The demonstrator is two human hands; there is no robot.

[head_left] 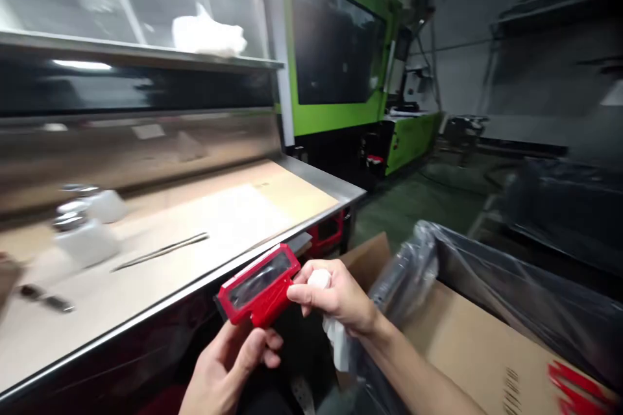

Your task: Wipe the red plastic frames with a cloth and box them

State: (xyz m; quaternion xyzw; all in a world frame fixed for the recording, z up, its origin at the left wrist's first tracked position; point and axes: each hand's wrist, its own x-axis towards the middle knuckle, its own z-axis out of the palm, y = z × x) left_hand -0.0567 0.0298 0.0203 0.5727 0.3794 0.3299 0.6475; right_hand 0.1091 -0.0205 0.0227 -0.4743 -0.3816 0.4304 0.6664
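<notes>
Just beside the table (160,288)'s near edge, the left hand (226,366) has fingers clamped on a red windowed part (267,303). The right hand (343,295)'s fingers curl around a white cloth (337,340), thumb against the part. Print on the near-right cardboard (462,337) is unreadable.

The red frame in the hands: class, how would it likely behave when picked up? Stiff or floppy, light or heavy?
The red frame is probably stiff, as its long edges look straight. It seems light for its size: the left hand holds it by the fingers, not the palm. Its shiny surface might feel slippery.
</notes>
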